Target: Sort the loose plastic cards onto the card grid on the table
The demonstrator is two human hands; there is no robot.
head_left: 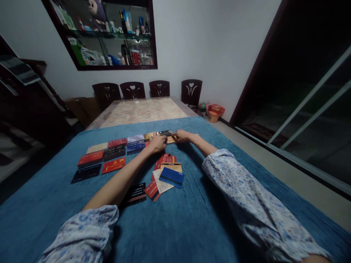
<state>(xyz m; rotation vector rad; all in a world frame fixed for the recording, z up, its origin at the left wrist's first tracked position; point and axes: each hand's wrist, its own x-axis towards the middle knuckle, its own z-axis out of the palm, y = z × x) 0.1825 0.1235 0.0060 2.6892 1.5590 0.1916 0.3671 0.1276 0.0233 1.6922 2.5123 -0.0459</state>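
Side by side at the far right end of the laid-out cards, my two hands work on an orange-brown card (170, 140). My left hand (157, 142) has its fingers curled at the card's left side and partly covers neighbouring cards. My right hand (182, 136) pinches at the right edge, fingertips pressed together. Just beyond them lies a black card (166, 133). Nearer me is a loose, overlapping pile with a blue card (172, 177) on top, a cream card (162, 181) and several red ones. A black card (137, 193) lies partly under my left forearm.
Rows of cards lie to the left, among them a red-and-yellow card (113, 165) and a dark card (86, 173). A blue cloth (208, 219) covers the near table; the marble-patterned top (145, 107) shows beyond. Chairs (191, 91) stand along the far end.
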